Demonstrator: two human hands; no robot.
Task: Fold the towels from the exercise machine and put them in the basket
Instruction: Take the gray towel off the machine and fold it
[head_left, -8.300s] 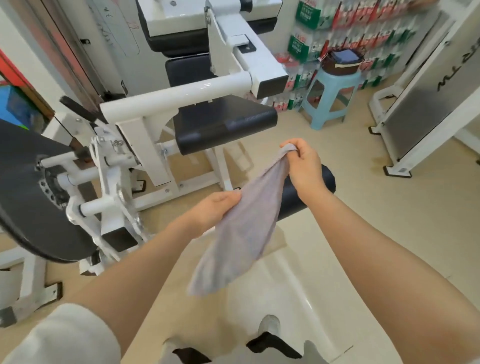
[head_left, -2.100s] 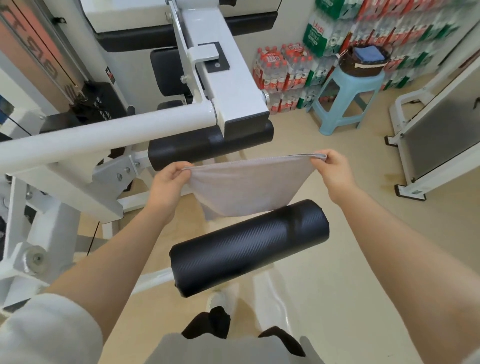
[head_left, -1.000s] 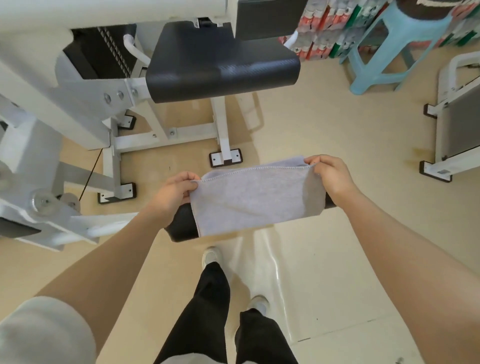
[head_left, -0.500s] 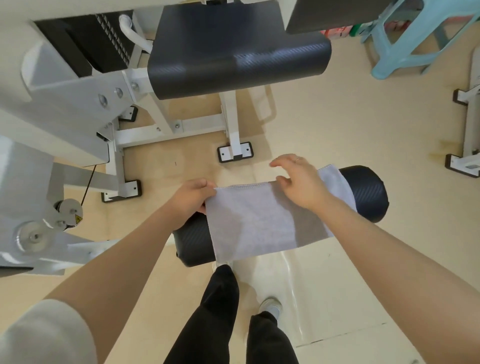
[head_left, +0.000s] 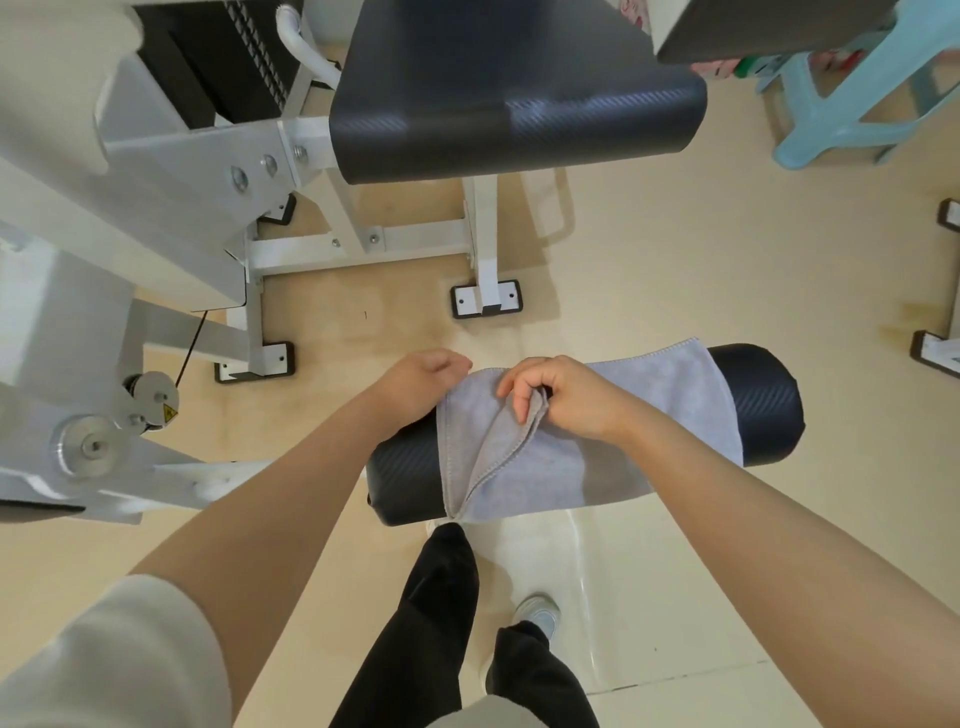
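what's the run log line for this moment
stage: folding | grey towel: draped on black roller pad | right hand: pinching towel edge | left hand: at towel's left end

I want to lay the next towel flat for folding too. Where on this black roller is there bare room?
Little is free. The grey towel covers the middle of the black roller pad; only its bare right end and a short stretch at the left end, beside the left hand, show. The right hand pinches a fold mid-roller. The black seat pad is bare.
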